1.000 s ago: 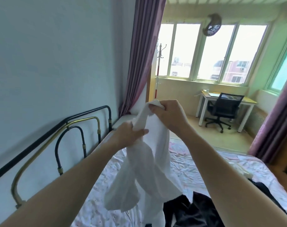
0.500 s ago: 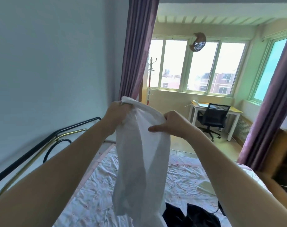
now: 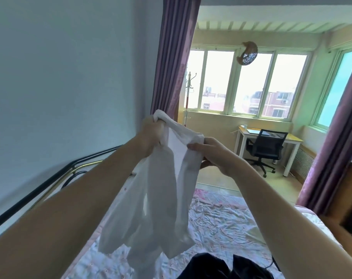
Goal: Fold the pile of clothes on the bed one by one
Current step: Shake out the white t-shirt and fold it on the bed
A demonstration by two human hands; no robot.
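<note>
Your left hand [image 3: 151,133] grips one bunched top corner of the white shirt [image 3: 159,198]; your right hand [image 3: 213,156] pinches the other. The shirt hangs above the bed [image 3: 221,224], over dark clothes [image 3: 221,266].

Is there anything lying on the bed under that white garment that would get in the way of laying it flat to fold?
Partly. Both the left hand and right hand hold the white garment up over the bed. Dark clothes lie at the near edge below it; the sheet farther out looks bare.
</note>
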